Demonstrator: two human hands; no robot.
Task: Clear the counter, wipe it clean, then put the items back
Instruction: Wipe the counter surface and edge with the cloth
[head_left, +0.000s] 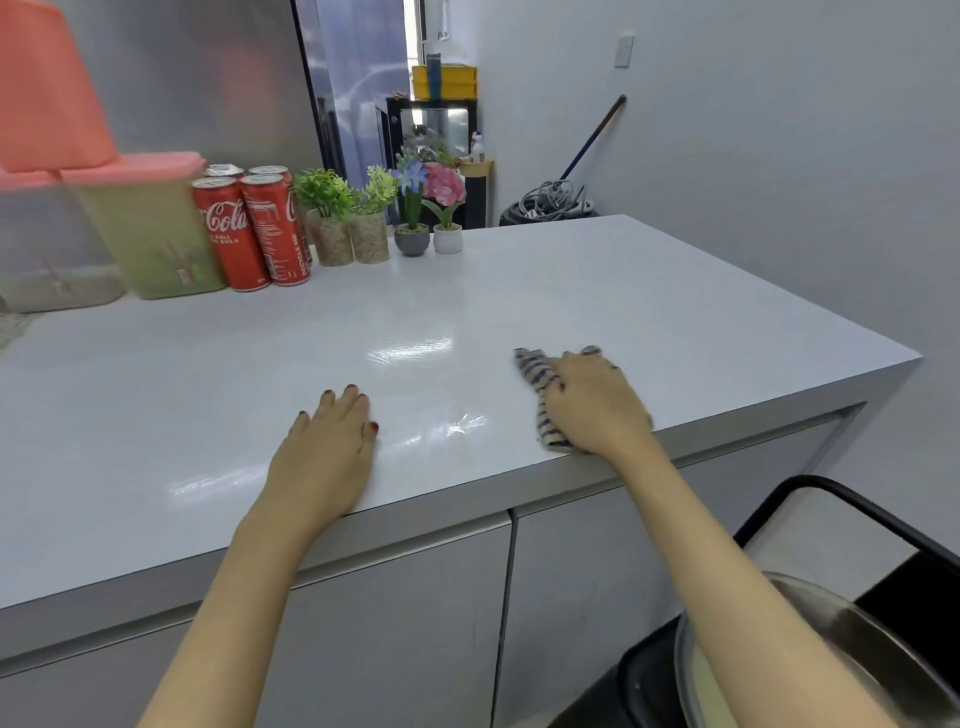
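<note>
Metal basin (831, 649) at bottom right sits below the tabletop (623, 291), partly behind the right forearm and well apart from the cola cans (254, 234).

Left grip (332, 441): released. It lies palm down with the fingers straight, resting flat on the white tabletop by its front edge, nearer the camera than the cans and to their right.

Right grip (592, 405): grasping the striped cloth (535, 371). The fingers are bent over the bunched fabric and press it onto the tabletop at the front edge, farther right of the cans than the left grip. The cloth is slightly blurred.

Four cans stand upright in a cluster at the back left. Just left of the cans are two clear containers (150, 234) with pink lids. Just right of the cans is a row of four small potted plants (371, 218). Glossy streaks mark the surface between the cans and the cloth.
</note>
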